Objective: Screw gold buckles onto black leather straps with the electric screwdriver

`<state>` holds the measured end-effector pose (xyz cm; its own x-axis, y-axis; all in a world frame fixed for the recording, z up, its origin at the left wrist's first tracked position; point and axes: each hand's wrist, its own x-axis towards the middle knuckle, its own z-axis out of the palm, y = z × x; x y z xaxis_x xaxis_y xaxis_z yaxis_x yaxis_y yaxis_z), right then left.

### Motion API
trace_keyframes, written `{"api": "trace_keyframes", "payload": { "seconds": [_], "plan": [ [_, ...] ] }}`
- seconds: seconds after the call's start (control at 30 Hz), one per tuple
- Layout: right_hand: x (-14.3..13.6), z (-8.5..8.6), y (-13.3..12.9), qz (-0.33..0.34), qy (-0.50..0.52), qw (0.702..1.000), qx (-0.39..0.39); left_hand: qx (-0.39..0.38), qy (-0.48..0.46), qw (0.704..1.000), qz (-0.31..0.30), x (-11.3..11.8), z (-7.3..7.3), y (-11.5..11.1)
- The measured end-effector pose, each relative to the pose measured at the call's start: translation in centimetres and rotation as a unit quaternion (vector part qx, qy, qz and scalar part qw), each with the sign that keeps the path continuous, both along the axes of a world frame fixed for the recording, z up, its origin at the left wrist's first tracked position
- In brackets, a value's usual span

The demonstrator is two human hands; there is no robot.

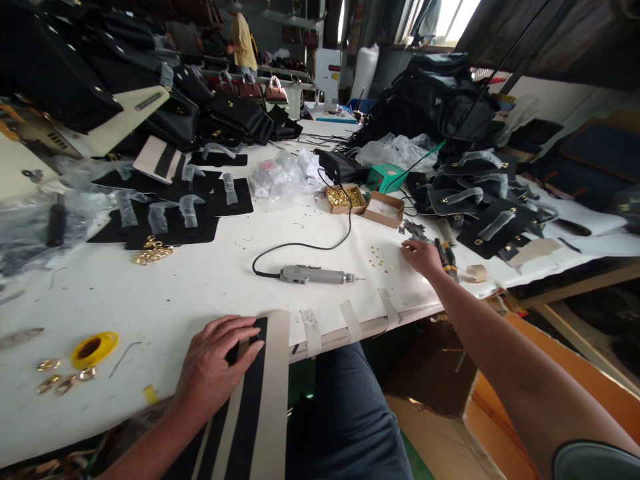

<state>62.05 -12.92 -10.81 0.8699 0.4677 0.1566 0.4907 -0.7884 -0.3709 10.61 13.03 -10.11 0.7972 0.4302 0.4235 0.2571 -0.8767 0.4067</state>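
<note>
The left hand (pixel 215 367) lies on a striped panel (pixel 276 387) at the table's near edge, its fingers close together, thumb apart. The right hand (pixel 423 259) is near loose gold pieces (pixel 380 259), fingertips bunched; whether they grip anything, I cannot tell. An electric screwdriver (pixel 315 275) lies between. Beyond, one open cardboard box (pixel 346 210) holds small gold fittings (pixel 344 197); the box beside it (pixel 381 219) holds pale contents, too small to identify. A green box (pixel 385 176) stands just behind.
</note>
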Motion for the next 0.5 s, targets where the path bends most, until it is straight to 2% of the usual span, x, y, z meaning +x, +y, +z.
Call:
{"api": "trace_keyframes", "payload": {
  "seconds": [0.2, 0.5],
  "plan": [
    [0.5, 0.2, 0.8, 0.02, 0.003, 0.998, -0.06, -0.004, 0.008, 1.0, 0.003, 0.0, 0.2, -0.1],
    [1.1, 2.0, 1.6, 0.027, 0.022, 0.99, -0.137, -0.005, 0.008, 1.0, 0.005, 0.0, 0.0, -0.1]
  ]
}}
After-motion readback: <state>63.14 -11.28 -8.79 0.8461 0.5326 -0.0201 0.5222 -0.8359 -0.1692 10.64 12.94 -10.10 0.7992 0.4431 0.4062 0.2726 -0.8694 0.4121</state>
